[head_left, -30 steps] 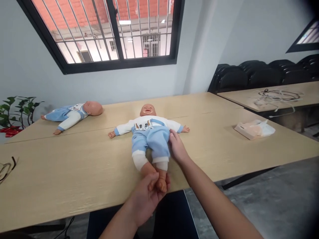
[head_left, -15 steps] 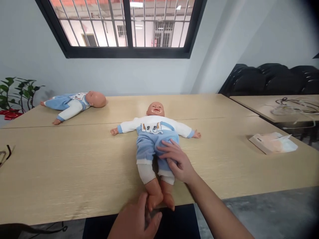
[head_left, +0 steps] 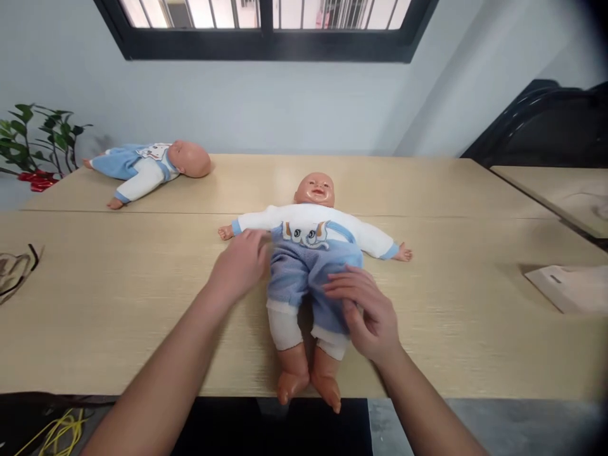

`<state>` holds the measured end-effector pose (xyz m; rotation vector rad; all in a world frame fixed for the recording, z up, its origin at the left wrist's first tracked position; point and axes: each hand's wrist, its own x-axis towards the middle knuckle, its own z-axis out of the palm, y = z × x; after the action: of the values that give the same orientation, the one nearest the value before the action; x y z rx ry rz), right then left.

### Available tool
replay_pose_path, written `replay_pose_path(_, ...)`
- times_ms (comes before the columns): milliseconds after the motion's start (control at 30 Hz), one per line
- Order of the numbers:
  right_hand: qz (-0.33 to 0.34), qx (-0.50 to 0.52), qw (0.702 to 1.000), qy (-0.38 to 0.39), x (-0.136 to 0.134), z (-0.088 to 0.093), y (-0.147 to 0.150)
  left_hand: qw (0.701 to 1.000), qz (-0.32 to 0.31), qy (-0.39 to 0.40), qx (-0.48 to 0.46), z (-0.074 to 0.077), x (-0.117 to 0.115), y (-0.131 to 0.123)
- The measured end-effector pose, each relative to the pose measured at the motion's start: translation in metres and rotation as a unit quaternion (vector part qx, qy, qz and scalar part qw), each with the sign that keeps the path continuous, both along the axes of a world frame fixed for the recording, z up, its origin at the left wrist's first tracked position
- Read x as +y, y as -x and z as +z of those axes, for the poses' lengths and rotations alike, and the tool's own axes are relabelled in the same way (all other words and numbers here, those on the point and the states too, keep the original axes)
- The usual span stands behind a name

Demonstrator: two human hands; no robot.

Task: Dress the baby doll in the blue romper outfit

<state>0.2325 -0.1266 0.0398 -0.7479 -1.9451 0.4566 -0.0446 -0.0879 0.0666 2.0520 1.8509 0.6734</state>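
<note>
A baby doll [head_left: 308,253] lies on its back on the table, arms spread out and feet at the front edge. It wears a white top and blue overalls with an elephant face on the chest. My left hand [head_left: 241,263] is at the doll's waist, on the left side of the picture. Its fingertips are smeared by motion, so whether they grip the cloth is unclear. On the other side, my right hand [head_left: 370,310] rests on the blue trouser leg with its fingers stretched out and slightly bent, holding nothing.
A second doll [head_left: 152,166] in similar clothes lies at the back left, beside a potted plant [head_left: 45,142]. Eyeglasses [head_left: 19,272] are at the left edge. A white box [head_left: 570,288] sits at the right. Black chairs [head_left: 555,126] stand behind another table.
My left hand has risen from the doll's feet to its waist. My right hand stays at the trouser leg. The view has tilted down, and the doll's legs lie slightly further apart.
</note>
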Motion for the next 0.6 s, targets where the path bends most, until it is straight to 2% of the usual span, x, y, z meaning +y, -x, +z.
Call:
replay_pose_path(67, -0.018, 0.024, 1.0, -0.008, 0.006, 0.014, 0.004, 0.996, -0.032, -0.071, -0.032, -0.012, 0.032, -0.009)
replay_pose_path(167, -0.021, 0.034, 0.999, -0.011, 0.033, 0.045, 0.015, 0.992, -0.047, -0.078, -0.085, -0.034, 0.06, -0.01)
replay_pose_path(267, -0.024, -0.043, 0.998, 0.037, 0.087, 0.077, 0.038, 0.98, -0.043, -0.057, -0.184, -0.052, 0.066, 0.001)
replay_pose_path(367, 0.016, -0.195, 0.975, 0.105, 0.153, 0.095, 0.075, 0.961, -0.062, -0.021, -0.267, -0.064, 0.066, 0.012)
replay_pose_path(467, 0.083, -0.366, 0.915, 0.144, 0.208, 0.092, 0.118, 0.949, -0.023, 0.009, -0.314, -0.068, 0.066, 0.014)
replay_pose_path(600, 0.16, -0.502, 0.834, 0.163, 0.249, 0.065, 0.161, 0.935, 0.02, 0.028, -0.352, -0.067, 0.067, 0.011)
